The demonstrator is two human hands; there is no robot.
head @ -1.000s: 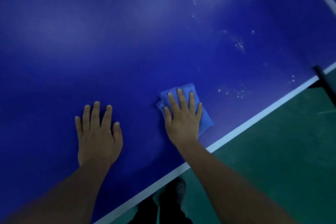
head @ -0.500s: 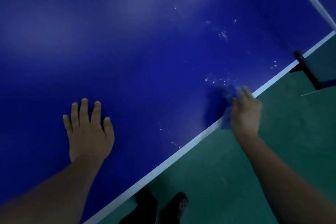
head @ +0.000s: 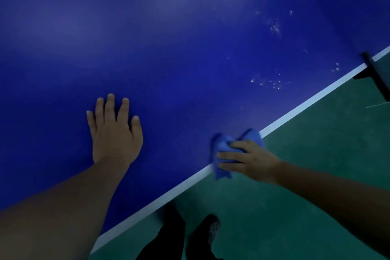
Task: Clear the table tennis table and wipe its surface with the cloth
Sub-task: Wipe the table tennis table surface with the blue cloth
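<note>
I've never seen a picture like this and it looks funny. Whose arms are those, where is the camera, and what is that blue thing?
The camera sits on a person's head, looking down, so you see their own arms. The left hand rests flat on the dark blue table tennis table. The right hand grips a crumpled blue cloth at the table's white edge line. Small pale specks lie on the surface. Below are the green floor and the person's dark shoe.
</note>
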